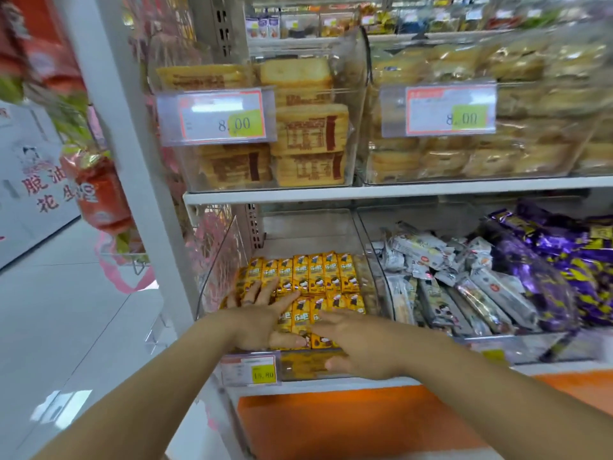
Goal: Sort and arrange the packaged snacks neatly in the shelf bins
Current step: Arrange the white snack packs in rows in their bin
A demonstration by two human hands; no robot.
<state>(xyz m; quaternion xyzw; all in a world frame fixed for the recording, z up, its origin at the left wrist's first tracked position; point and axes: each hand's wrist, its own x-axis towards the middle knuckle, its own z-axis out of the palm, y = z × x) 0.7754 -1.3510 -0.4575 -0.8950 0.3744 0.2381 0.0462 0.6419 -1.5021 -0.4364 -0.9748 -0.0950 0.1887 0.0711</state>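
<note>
The left hand (262, 313) lies flat with fingers spread across the yellow snack packets (311, 277), palm down on the front row, gripping nothing. The right hand (358, 343) rests beside it, fingers loosely extended over the front edge of the same packets, thumb hanging down in front of the clear bin (219, 270); it too pinches nothing. The packets stand in tidy rows filling this lower-left bin, behind a price tag (250, 368) on the shelf lip. To do this step well, I judge both palms should press evenly and slide the rows together, squaring them against the bin's walls without buckling any packet. In the neighbouring bin to the right, white wrapped bars (464, 287) and purple packets (564, 260) lie jumbled and probably need straightening next.
</note>
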